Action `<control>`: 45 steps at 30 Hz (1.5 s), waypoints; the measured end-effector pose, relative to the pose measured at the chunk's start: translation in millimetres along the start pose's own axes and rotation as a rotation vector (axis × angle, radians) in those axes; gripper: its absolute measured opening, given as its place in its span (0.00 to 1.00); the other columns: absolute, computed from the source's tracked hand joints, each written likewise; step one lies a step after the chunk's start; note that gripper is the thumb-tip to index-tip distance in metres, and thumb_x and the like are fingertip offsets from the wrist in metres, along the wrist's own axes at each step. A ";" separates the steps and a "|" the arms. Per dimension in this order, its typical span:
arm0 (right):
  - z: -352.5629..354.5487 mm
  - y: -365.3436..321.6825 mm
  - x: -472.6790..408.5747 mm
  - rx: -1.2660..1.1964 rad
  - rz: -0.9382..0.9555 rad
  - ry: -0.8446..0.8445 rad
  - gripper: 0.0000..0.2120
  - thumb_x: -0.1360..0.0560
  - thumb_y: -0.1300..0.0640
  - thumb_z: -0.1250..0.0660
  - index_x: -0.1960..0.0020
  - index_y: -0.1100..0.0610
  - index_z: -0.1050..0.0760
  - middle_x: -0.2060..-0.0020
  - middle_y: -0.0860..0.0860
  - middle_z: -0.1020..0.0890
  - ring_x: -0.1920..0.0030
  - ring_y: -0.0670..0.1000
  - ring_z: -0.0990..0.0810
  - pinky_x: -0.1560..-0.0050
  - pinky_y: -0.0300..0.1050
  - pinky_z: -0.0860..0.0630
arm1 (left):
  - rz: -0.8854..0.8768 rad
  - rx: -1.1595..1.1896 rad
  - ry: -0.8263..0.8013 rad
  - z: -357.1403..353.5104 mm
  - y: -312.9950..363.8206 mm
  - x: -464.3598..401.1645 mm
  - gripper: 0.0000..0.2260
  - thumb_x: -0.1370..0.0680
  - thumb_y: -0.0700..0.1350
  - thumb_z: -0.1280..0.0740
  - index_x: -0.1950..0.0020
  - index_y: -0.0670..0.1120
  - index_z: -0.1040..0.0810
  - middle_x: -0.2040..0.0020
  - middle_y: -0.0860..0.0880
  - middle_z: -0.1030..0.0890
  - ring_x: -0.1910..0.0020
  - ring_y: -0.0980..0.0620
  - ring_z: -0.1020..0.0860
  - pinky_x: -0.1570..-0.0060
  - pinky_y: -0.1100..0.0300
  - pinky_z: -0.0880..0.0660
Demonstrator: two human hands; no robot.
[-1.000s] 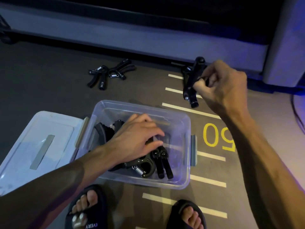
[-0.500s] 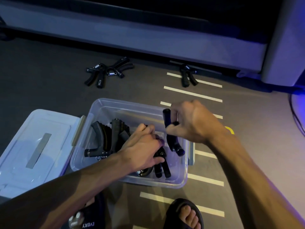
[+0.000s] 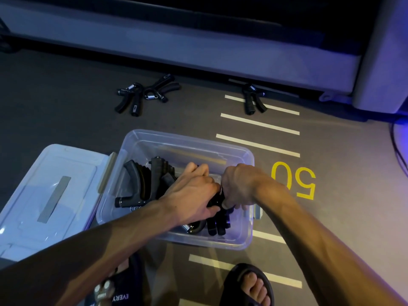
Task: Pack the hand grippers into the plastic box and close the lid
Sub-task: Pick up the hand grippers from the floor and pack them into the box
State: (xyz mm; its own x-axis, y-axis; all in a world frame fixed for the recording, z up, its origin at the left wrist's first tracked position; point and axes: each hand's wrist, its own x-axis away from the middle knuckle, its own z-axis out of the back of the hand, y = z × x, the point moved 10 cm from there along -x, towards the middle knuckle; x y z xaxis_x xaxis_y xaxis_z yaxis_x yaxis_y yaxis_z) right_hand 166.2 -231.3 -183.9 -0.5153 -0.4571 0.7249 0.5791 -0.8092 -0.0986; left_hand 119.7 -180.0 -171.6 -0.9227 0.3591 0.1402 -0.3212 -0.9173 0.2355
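While both hands work inside the plastic box [image 3: 242, 244], the packing looks a little past halfway.

Several hand grippers [image 3: 141, 184] already lie in the box, stacked on edge at its left side and along its near wall. The right hand [image 3: 240, 186] has its grip curled round one more gripper [image 3: 217, 200], setting it down among them. The left hand [image 3: 194, 195] rests on the pile with fingers fairly straight, seemingly steadying it. Three grippers remain on the floor at the far side: a pair [image 3: 143, 96] to the left and a single one [image 3: 252, 100] to the right, well apart from the box. The lid [image 3: 33, 184] lies flat just left of the box, not yet on.
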 end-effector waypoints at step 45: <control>3.0 -0.1 29.8 0.088 0.355 0.493 0.15 0.34 0.39 0.30 0.53 0.46 0.20 0.64 0.43 0.21 0.50 0.49 0.29 0.53 0.46 0.40 | -0.215 -0.078 -0.030 4.8 9.0 -10.2 0.18 0.24 0.65 0.38 0.51 0.52 0.20 0.60 0.56 0.20 0.46 0.52 0.32 0.45 0.55 0.39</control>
State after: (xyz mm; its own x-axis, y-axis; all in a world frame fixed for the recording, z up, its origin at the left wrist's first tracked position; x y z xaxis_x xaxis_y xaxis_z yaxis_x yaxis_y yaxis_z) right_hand 152.7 -243.8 -160.3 -0.5011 -0.8269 0.2551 0.8081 -0.5526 -0.2040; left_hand 127.3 -191.1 -166.4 -0.8247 0.5518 0.1237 -0.5266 -0.8291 0.1878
